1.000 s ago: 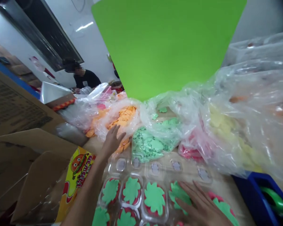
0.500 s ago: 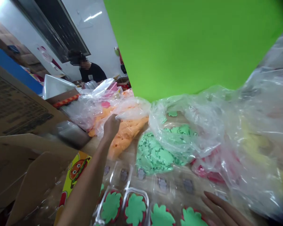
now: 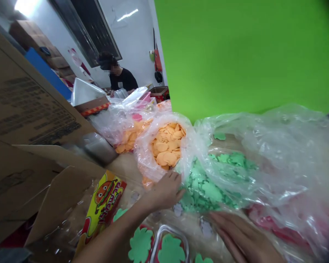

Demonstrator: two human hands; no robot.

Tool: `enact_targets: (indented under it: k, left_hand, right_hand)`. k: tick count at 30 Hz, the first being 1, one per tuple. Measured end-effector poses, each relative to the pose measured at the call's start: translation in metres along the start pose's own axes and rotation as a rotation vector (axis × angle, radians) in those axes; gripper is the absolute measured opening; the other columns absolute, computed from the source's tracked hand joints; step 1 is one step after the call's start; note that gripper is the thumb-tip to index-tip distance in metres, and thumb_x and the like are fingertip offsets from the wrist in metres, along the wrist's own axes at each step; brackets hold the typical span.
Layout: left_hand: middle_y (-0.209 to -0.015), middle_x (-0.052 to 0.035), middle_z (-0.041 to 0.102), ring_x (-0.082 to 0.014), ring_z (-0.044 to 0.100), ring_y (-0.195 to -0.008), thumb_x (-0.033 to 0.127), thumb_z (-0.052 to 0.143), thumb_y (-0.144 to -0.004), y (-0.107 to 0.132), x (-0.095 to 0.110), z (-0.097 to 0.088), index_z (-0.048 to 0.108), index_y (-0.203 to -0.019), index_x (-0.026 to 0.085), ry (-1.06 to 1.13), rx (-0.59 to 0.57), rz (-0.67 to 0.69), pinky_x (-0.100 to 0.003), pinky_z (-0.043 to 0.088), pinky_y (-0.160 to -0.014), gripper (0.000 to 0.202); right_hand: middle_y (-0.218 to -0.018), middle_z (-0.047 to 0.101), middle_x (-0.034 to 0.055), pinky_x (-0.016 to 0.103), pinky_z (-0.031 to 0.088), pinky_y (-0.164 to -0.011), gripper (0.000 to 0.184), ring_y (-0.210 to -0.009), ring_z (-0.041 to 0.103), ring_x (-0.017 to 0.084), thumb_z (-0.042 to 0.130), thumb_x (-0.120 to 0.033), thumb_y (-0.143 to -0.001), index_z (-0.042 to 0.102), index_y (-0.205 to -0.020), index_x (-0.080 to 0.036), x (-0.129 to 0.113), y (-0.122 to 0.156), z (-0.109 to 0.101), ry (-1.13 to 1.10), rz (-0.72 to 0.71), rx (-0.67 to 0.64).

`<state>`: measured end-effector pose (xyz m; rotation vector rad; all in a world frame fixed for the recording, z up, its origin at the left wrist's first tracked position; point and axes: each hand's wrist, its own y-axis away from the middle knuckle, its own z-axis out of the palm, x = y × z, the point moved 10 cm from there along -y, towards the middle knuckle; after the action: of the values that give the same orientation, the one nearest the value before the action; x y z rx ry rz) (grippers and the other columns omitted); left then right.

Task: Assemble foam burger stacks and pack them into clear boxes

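**Two open hands on clear bags: left hand (image 3: 164, 191) at the orange, right hand (image 3: 242, 239) at the green**

The left hand's fingers (image 3: 175, 179) are loosely spread and slightly curved, and they touch the lower edge of a clear plastic bag (image 3: 145, 160) of flat orange discs (image 3: 166, 146). Nothing is closed in that grip. The bag's mouth stands open, with the discs heaped inside it.

The right hand lies with its fingers (image 3: 227, 228) extended close together and flat against the loose film of a second clear plastic bag (image 3: 263, 157), which holds green leaf-shaped cutouts (image 3: 211, 191). Whether it pinches any film cannot be told.

Both bags rest on a wooden table (image 3: 123, 166). Below the hands sit clear plastic trays (image 3: 170, 248) holding green scalloped shapes on red. To the left stand an open cardboard carton (image 3: 30, 98) and a yellow hamburger-printed package (image 3: 102, 204). Red pieces in plastic (image 3: 276, 223) lie at the right, a green board (image 3: 235, 54) rises behind, and a co-worker (image 3: 123, 78) in a black shirt sits farther back.
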<state>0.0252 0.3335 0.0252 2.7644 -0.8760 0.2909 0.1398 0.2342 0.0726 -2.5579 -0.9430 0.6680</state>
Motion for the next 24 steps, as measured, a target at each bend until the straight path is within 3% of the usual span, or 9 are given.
enact_targets:
  k: [1,4,6,7,10,13,17,20,24]
  left_hand:
    - [-0.108,-0.0166,0.061,-0.0269,0.053,-0.105,0.023,0.048,-0.084,0.000,0.001,-0.001,0.058,-0.105,0.009,0.014,-0.012,0.010,-0.041,0.040,-0.095,0.027]
    - [-0.103,-0.0122,0.065,-0.0230,0.059,-0.097,0.021,0.046,-0.086,0.003,-0.008,-0.004,0.059,-0.103,0.012,0.065,-0.049,-0.001,-0.035,0.045,-0.087,0.024]
    - [-0.091,-0.0065,0.068,-0.0181,0.063,-0.084,0.027,0.043,-0.090,0.003,-0.028,-0.006,0.061,-0.098,0.015,0.097,-0.067,-0.055,-0.030,0.049,-0.075,0.023]
    - [-0.085,-0.0042,0.068,-0.0159,0.064,-0.076,0.031,0.042,-0.091,0.003,-0.043,-0.009,0.061,-0.095,0.015,0.105,-0.064,-0.104,-0.029,0.050,-0.070,0.025]
    - [-0.084,-0.0028,0.065,-0.0132,0.062,-0.069,0.035,0.045,-0.092,-0.003,-0.097,-0.022,0.060,-0.096,0.013,0.078,0.023,-0.311,-0.031,0.052,-0.065,0.027]
    - [-0.111,-0.0088,0.059,-0.0201,0.060,-0.094,0.034,0.050,-0.089,-0.015,-0.131,-0.038,0.053,-0.115,0.015,0.000,0.176,-0.462,-0.042,0.051,-0.080,0.033]
    - [-0.135,-0.0108,0.044,-0.0282,0.046,-0.119,0.034,0.055,-0.086,-0.047,-0.119,-0.032,0.048,-0.124,0.018,-0.051,0.202,-0.354,-0.053,0.039,-0.096,0.042]
    - [-0.129,-0.0102,0.050,-0.0269,0.049,-0.116,0.033,0.056,-0.085,-0.058,-0.103,-0.018,0.051,-0.120,0.017,-0.054,0.152,-0.267,-0.051,0.041,-0.095,0.039]
    - [-0.121,-0.0092,0.055,-0.0245,0.054,-0.109,0.032,0.055,-0.086,-0.052,-0.101,-0.015,0.054,-0.116,0.016,-0.051,0.156,-0.269,-0.049,0.044,-0.091,0.034]
  right_hand:
    - [-0.108,0.071,0.0068,0.022,0.057,-0.080,0.032,-0.096,0.068,0.016,0.039,-0.020,-0.092,0.060,-0.116,-0.019,0.004,-0.030,0.006,-0.021,0.057,-0.048]
    - [-0.122,0.063,0.0048,0.027,0.042,-0.102,0.031,-0.113,0.057,0.013,0.040,-0.018,-0.093,0.058,-0.119,-0.021,0.007,-0.114,0.042,0.020,0.016,-0.192]
    - [-0.120,0.063,0.0067,0.038,0.036,-0.106,0.023,-0.115,0.055,0.018,0.049,-0.020,-0.091,0.062,-0.110,-0.019,0.024,-0.149,0.069,0.079,0.044,-0.237]
    - [-0.116,0.064,0.0083,0.043,0.039,-0.102,0.021,-0.112,0.057,0.020,0.052,-0.022,-0.090,0.063,-0.107,-0.016,0.036,-0.157,0.080,0.122,0.082,-0.263]
    - [-0.107,0.064,0.0073,0.045,0.047,-0.089,0.021,-0.100,0.061,0.021,0.055,-0.027,-0.089,0.061,-0.102,-0.012,0.062,-0.150,0.099,0.253,0.199,-0.321]
    - [-0.104,0.064,0.0067,0.042,0.048,-0.086,0.021,-0.096,0.062,0.019,0.054,-0.028,-0.089,0.061,-0.100,-0.012,0.070,-0.129,0.098,0.344,0.257,-0.368]
    - [-0.102,0.065,0.0064,0.042,0.048,-0.086,0.021,-0.095,0.061,0.019,0.054,-0.029,-0.090,0.062,-0.099,-0.012,0.070,-0.120,0.093,0.401,0.278,-0.406]
    - [-0.103,0.064,0.0063,0.042,0.048,-0.086,0.021,-0.097,0.061,0.020,0.054,-0.029,-0.090,0.061,-0.101,-0.013,0.072,-0.121,0.094,0.411,0.285,-0.412]
    - [-0.104,0.064,0.0062,0.042,0.048,-0.086,0.021,-0.097,0.061,0.020,0.053,-0.029,-0.090,0.061,-0.100,-0.013,0.075,-0.118,0.096,0.387,0.289,-0.398]
